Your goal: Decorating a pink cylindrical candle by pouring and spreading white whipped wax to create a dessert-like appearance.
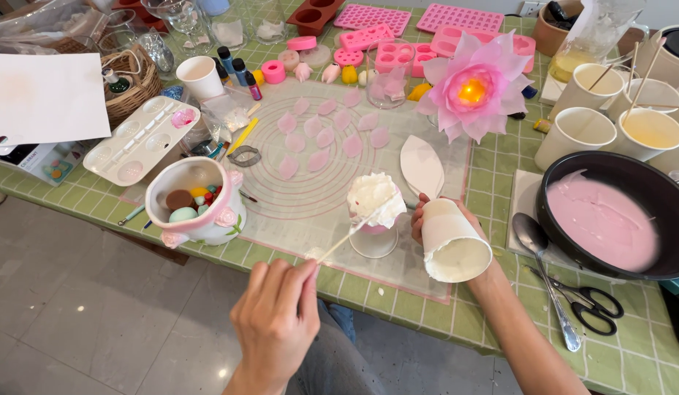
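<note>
The left hand (275,322) pinches a thin wooden stick (344,240), its long axis rising up-right, tip in the white whipped topping (374,196) of a glass cup on the silicone mat (310,183). The right hand (421,219) grips a tilted white paper cup (453,241), mouth pointing toward the camera.

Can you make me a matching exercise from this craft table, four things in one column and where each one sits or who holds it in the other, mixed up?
Things:
1. paper cup
2. thin stick
3. scissors
4. black bowl of pink liquid

Places:
A. lying on the green cloth by the spoon
B. in the left hand
C. at the table's right side
D. tilted in the right hand

Pairs: 1-D, 2-B, 3-A, 4-C
</note>
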